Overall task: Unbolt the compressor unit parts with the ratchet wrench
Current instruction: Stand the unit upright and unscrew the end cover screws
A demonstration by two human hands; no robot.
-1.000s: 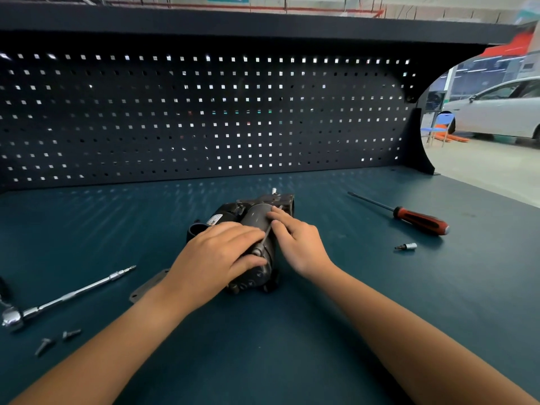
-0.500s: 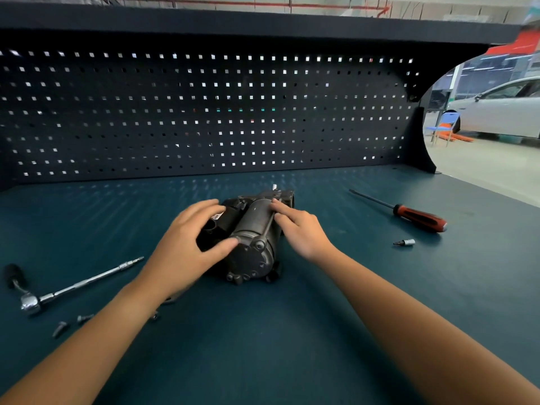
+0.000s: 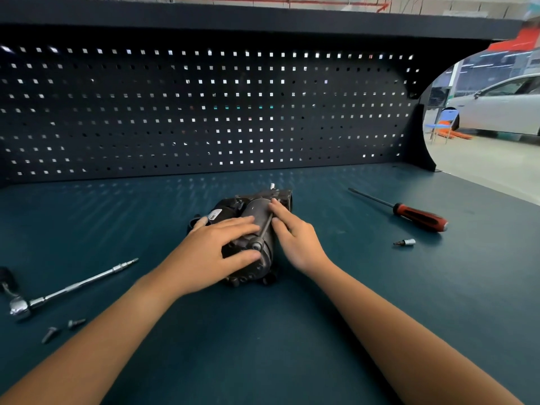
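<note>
While two loose bolts (image 3: 76, 323) and the ratchet wrench (image 3: 74, 285) lie at eight o'clock, the left hand (image 3: 213, 249) presses flat on the compressor (image 3: 257, 209) at bench centre, the right hand (image 3: 298, 241) laying straight fingers against its long through-bolt (image 3: 264, 230). Seemingly loosened already, it next needs pinching and drawing out.

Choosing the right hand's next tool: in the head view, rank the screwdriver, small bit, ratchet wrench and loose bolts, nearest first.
1. Screwdriver and small bit, both to the right of the right hand: too close to call.
2. Ratchet wrench, left, past the compressor unit and left hand.
3. Loose bolts, front left, beyond the wrench's shaft.
</note>
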